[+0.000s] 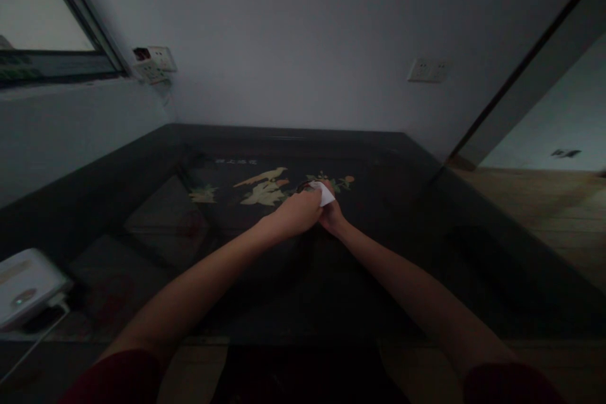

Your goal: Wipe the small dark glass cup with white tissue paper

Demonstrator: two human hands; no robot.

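Both my hands meet above the middle of a dark glass-topped table (388, 246) with a painted bird-and-flower picture (265, 188) under the glass. My left hand (297, 212) is closed, its fingers curled over a small white piece (326, 194), paper or cloth. My right hand (332, 214) sits just under and behind it, fingers pinched on the same white piece. A thin dark loop shows beside the white piece; I cannot make out what it is. Both sleeves are dark red.
A white device (26, 287) with a cable lies at the table's left front edge. Wall sockets (154, 63) hang at the left corner, another socket (428, 69) on the back wall. A window is at upper left. Wooden floor and a doorway lie to the right.
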